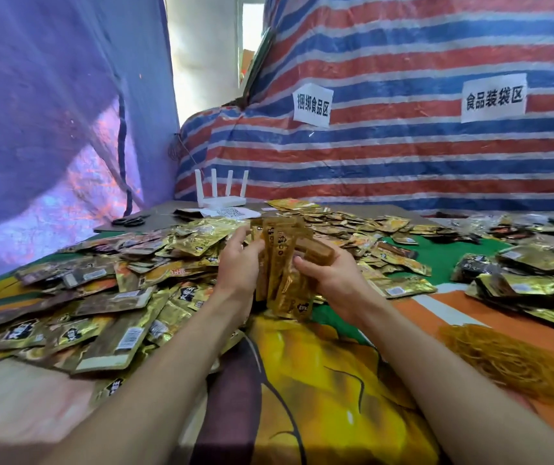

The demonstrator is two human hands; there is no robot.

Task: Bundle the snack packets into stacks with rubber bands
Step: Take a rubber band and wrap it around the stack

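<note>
Head view: everything below comes from this 1 camera.
Stack of packets (285, 263): at frame centre, a fanned handful of gold snack packets standing on end, lifted off the cloth between my 2 hands.
Left hand (238, 263): clasps the stack's left side, fingers curled round its edge.
Right hand (332, 273): grasps the stack's right side – thumb across the front, fingers wrapped behind.
Loose packets (118, 290): a wide heap of gold and brown sachets fills the left and middle of the frame and runs on behind my hands.
Rubber bands (510, 364): an orange-brown tangle at lower right, lying on the cloth beside my right forearm and well apart from the stack.
Packets at right (530, 280): more gold packets piled at the right edge – I cannot tell if they are banded.
Cloth (319, 380): a printed yellow, orange and green covering under my forearms.
Router (222, 193): white, 4 antennas upright, upper middle, behind the heap.
Scissors (129, 221): black handles, left of the router.
Striped tarp (403, 156): red, white and blue backdrop carrying 2 white paper signs (312, 104).
</note>
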